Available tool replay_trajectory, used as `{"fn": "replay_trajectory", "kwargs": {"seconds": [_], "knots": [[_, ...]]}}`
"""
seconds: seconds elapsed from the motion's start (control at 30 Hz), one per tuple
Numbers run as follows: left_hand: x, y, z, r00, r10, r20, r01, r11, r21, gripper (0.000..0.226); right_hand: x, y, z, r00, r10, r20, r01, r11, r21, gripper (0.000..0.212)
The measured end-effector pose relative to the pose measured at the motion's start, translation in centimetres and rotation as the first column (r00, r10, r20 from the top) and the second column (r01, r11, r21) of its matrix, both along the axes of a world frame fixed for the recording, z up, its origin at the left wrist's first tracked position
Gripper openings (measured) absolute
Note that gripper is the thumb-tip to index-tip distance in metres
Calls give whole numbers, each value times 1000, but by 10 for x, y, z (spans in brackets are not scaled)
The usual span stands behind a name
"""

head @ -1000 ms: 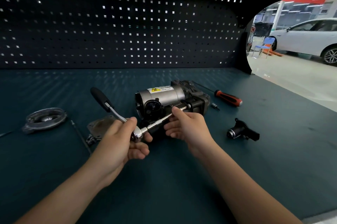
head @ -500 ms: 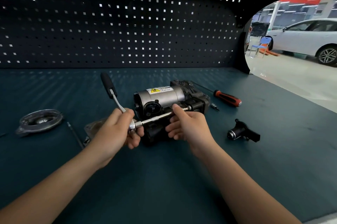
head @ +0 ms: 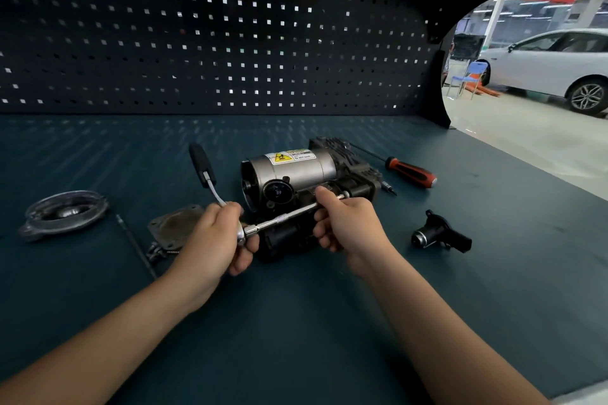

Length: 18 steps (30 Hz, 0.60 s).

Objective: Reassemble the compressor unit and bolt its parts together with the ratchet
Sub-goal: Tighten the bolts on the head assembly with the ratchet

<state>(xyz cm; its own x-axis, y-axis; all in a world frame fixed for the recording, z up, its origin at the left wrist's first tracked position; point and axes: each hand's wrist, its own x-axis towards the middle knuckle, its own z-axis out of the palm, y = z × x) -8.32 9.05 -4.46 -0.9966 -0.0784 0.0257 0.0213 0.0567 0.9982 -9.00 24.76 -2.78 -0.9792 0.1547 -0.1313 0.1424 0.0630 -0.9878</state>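
Observation:
The compressor unit point(head: 296, 171), a silver cylinder with a yellow warning label on a black body, lies mid-bench. My left hand point(head: 214, 240) is closed around the head of the ratchet point(head: 210, 180), whose black-gripped handle points up and away. A chrome extension bar point(head: 283, 218) runs from the ratchet head rightward to the compressor's front. My right hand point(head: 348, 223) pinches that bar near its far end, resting against the black body. The bolt under the socket is hidden.
A round metal cover point(head: 64, 213) lies far left, a flat plate point(head: 172, 228) and a thin rod point(head: 135, 245) beside my left hand. A red-black screwdriver point(head: 411, 172) and a small bit point(head: 389, 188) lie behind right, a black fitting point(head: 439, 235) to the right. Pegboard wall point(head: 214, 42) stands behind.
The ratchet handle has swung from pointing up-left toward more upright, turned by my left hand. My right hand stays on the extension bar.

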Motion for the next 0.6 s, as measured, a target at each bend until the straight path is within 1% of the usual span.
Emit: {"fn": "replay_trajectory", "kwargs": {"seconds": [0.1, 0.13, 0.17, 0.2, 0.23, 0.27, 0.3, 0.33, 0.37, 0.4, 0.43, 0.47, 0.5, 0.53, 0.57, 0.6], "knots": [[-3, -1, 10, 961, -107, 256, 30, 957, 287, 24, 1, -1, -2, 1000, -10, 10, 11, 998, -54, 38], [-3, -1, 12, 948, -130, 292, 29, 945, 326, 24, 1, -1, -3, 1000, -10, 16, 11, 998, -63, 38], [-3, -1, 13, 949, -122, 290, 27, 950, 312, 23, 2, 0, -3, 1000, -6, 25, 7, 998, -63, 38], [-2, -1, 13, 967, -90, 238, 32, 971, 238, 22, 2, 0, -4, 999, 2, 38, 1, 998, -59, 39], [0, -1, 11, 990, -50, 135, 35, 993, 113, 21, 3, 1, -4, 999, 11, 51, -8, 999, -51, 42], [3, -1, 8, 1000, -19, -9, 18, 999, -38, 19, 4, 1, -4, 998, 18, 61, -15, 999, -43, 45], [6, -2, 6, 981, -21, -191, -14, 983, -181, 17, 5, 1, -5, 998, 20, 65, -18, 999, -36, 48], [8, -5, 3, 923, -68, -379, -59, 948, -312, 16, 6, 1, -6, 998, 17, 66, -15, 999, -34, 50], [11, -9, 1, 837, -168, -521, -109, 882, -459, 15, 6, 1, -6, 998, 8, 67, -6, 999, -35, 51], [11, -14, 1, 754, -285, -592, -181, 776, -604, 13, 7, 1, -7, 997, 0, 73, 3, 999, -40, 51], [12, -18, 2, 682, -383, -623, -269, 662, -700, 14, 7, 1, -7, 997, -6, 81, 10, 999, -51, 49], [12, -21, 2, 637, -457, -621, -329, 567, -755, 22, 7, 1, -7, 996, -6, 90, 12, 998, -68, 47], [13, -22, 1, 633, -489, -600, -339, 521, -783, 28, 8, 0, -7, 995, 0, 99, 9, 996, -91, 44], [15, -21, 0, 661, -468, -587, -310, 542, -781, 29, 8, 0, -6, 994, 8, 106, 5, 993, -116, 42], [16, -19, 0, 701, -412, -582, -268, 605, -750, 26, 8, -1, -5, 994, 16, 110, -1, 991, -137, 41], [17, -16, -2, 744, -341, -574, -213, 694, -688, 19, 7, -1, -5, 993, 26, 114, -8, 988, -154, 41]]}}
